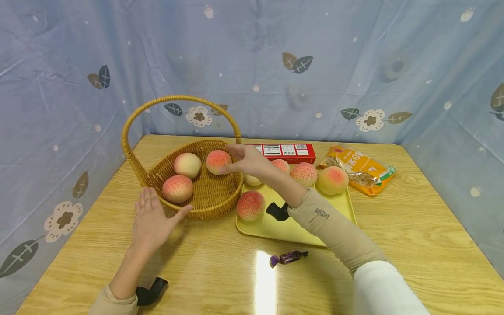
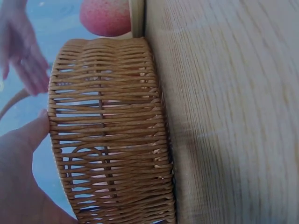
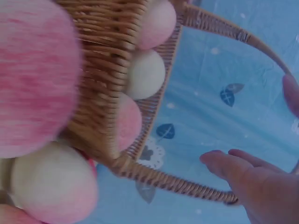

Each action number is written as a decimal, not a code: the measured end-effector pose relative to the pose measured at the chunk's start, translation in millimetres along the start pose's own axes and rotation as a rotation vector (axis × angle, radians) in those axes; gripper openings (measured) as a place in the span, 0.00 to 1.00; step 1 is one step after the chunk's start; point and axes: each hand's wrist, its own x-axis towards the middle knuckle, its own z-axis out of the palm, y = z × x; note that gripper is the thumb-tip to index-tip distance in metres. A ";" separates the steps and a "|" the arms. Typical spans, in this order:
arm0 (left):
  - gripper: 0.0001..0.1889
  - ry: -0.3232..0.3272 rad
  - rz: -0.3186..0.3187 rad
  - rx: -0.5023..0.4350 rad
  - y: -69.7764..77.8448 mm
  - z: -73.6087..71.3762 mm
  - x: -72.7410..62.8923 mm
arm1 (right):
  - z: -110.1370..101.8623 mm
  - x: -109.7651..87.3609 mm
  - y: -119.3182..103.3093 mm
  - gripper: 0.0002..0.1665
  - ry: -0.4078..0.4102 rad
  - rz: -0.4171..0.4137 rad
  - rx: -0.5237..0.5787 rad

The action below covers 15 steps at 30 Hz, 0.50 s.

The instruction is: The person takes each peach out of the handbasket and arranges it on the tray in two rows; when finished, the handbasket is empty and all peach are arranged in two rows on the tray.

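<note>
A wicker basket [image 1: 204,213] with a tall arched handle stands on the left of the table. Inside it lie three peaches: a pale one [image 1: 187,165], a redder one [image 1: 178,189] in front and another [image 1: 218,162] at the right. My left hand [image 1: 151,223] is at the basket's front left, fingers spread; in the left wrist view its thumb [image 2: 35,130] touches the rim. Over the basket's right rim, beside the right peach, hovers my right hand [image 1: 252,164]. Its fingers are extended and hold nothing, as the right wrist view shows.
Right of the basket, a yellow tray [image 1: 291,234] carries several more peaches [image 1: 251,205], partly hidden by my right forearm. Behind it lies a red box [image 1: 283,151], with an orange food bag [image 1: 358,168] to the right. A purple-wrapped candy [image 1: 289,257] lies in front.
</note>
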 end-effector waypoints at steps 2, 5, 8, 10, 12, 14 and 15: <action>0.63 -0.006 0.001 -0.004 -0.1 0.8 0.3 | 3.1 9.5 -7.4 0.46 -0.004 0.005 -0.049; 0.63 -0.010 0.002 -0.012 0.2 1.7 0.6 | 8.4 24.0 -9.8 0.45 -0.021 0.018 -0.104; 0.63 -0.004 0.001 -0.012 0.1 1.7 0.8 | 15.2 37.0 -8.9 0.45 -0.039 0.049 -0.164; 0.63 0.000 0.000 -0.012 -0.5 1.4 0.7 | 20.3 45.1 -8.9 0.46 -0.039 0.052 -0.226; 0.63 0.005 0.000 -0.011 -0.9 1.0 0.6 | 25.0 52.3 -9.8 0.45 -0.030 0.051 -0.313; 0.63 0.009 0.002 -0.011 -1.4 0.7 0.4 | 29.0 60.0 -10.8 0.34 -0.005 0.060 -0.420; 0.63 0.009 0.002 -0.010 -1.6 0.8 0.2 | 30.9 63.5 -11.4 0.27 0.012 0.069 -0.481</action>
